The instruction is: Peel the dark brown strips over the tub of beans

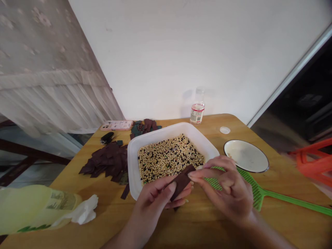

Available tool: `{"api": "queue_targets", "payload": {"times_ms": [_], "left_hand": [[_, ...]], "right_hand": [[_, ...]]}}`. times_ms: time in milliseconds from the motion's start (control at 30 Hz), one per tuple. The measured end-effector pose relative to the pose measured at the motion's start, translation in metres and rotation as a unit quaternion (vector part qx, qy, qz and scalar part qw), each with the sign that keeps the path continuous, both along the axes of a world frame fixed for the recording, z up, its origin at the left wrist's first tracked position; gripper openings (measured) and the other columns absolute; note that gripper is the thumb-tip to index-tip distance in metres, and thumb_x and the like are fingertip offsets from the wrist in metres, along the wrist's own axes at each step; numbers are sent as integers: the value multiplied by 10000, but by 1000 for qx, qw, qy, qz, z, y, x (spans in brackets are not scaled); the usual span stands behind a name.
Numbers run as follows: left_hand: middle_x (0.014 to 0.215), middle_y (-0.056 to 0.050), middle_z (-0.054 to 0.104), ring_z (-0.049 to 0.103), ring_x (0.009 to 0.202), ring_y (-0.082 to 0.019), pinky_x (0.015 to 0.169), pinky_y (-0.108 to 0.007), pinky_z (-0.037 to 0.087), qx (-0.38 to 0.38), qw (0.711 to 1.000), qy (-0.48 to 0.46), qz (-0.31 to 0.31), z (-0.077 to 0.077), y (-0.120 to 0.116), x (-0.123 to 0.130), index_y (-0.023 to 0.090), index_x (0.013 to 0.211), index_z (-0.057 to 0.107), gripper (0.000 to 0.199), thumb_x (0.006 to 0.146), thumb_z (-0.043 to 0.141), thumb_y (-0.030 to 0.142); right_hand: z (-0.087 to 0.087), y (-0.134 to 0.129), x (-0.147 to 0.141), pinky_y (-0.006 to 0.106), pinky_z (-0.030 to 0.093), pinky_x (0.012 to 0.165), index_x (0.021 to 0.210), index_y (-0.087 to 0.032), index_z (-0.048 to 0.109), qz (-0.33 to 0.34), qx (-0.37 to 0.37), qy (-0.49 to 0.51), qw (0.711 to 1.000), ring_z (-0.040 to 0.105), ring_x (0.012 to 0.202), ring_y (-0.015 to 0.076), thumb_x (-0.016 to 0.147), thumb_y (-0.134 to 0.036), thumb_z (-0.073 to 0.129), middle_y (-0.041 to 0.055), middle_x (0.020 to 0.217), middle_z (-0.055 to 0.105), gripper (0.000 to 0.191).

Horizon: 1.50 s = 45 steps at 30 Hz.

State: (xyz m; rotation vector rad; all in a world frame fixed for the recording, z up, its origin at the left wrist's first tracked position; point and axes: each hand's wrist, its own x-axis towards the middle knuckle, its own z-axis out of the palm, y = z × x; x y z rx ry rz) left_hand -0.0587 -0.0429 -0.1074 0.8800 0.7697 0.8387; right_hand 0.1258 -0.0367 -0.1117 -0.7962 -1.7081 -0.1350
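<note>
Bare left hand [151, 199] and right hand [229, 195] — long, slim fingers [207, 174]

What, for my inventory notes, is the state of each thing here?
Left hand, gripping the dark strip
Right hand, fingertips at the strip's end
White tray, full of mixed beans
Plastic bottle, upright, label on
White plate, nearly empty
Green fly swatter, lying flat

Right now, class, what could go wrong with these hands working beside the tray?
The dark strip pinched between the left hand and right hand could slip into the mixed beans in the white tray. Either hand, so near the tray's rim, might bump it and scatter beans.
</note>
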Motion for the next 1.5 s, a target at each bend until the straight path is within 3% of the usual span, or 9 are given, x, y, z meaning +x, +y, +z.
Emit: {"api": "queue_targets", "payload": {"times_ms": [133,400,567,667,800,900,1200,1367,1500], "left_hand": [[1022,-9,763,718,916,-180,791,-252,576,0,1000,-12,15,1,0,0,299,993,750,235,786,711,404],[981,-12,774,730,890,-193,781,-256,580,-10,999,-21,29,2,0,1,291,947,761,219,757,740,397],[969,-34,776,720,930,-194,784,-236,571,-15,1000,-12,21,2,1,2,273,988,753,239,785,715,395],[937,-20,779,731,875,-182,779,-257,578,-4,1000,-14,10,-1,1,2,292,974,754,214,785,717,384],[995,-41,769,710,962,-198,809,-255,561,-1,1000,5,-21,-2,1,1,288,1045,732,255,827,666,403],[1025,-44,762,708,966,-204,808,-261,558,-3,999,16,-37,-1,1,0,286,1053,728,271,818,673,410],[1047,-31,755,696,991,-215,818,-291,548,4,998,35,-46,3,0,1,306,1066,720,267,822,667,403],[1037,-36,757,696,994,-218,844,-301,538,4,999,33,-37,2,1,1,301,1072,719,279,835,645,428],[1020,-49,761,704,971,-222,829,-306,543,6,999,36,-31,2,0,1,286,1066,725,281,825,661,417]], "right_hand": [[-1,-1,-2,374,470,766,867,-222,545,15,-2,-33,999,670,658,154,824,-84,652,-68,707,757,180],[-3,-1,0,373,467,747,884,-231,542,11,-10,-33,999,665,672,157,818,-74,662,-62,716,757,209],[-1,0,-1,384,453,720,711,-246,432,-7,4,-6,1000,658,664,169,785,-29,674,-70,699,762,333],[-1,0,-1,383,457,711,743,-243,463,12,0,-35,999,658,659,167,806,-63,659,-75,694,760,274],[-1,1,0,367,449,696,703,-251,427,-17,-5,-6,1000,656,666,163,783,-39,674,-70,664,748,335],[-1,1,0,382,463,717,718,-253,437,14,-18,-17,1000,654,689,175,789,-29,654,-70,689,753,320],[-3,1,-1,372,466,706,727,-251,458,20,-25,-25,999,627,717,175,789,-17,645,-70,674,741,306],[-4,3,1,354,447,674,726,-257,488,-34,-12,-4,999,606,690,172,786,-28,665,-68,616,721,296],[-3,3,2,361,462,681,740,-251,495,-3,-17,-24,1000,616,710,180,796,-24,651,-62,650,732,281]]}}
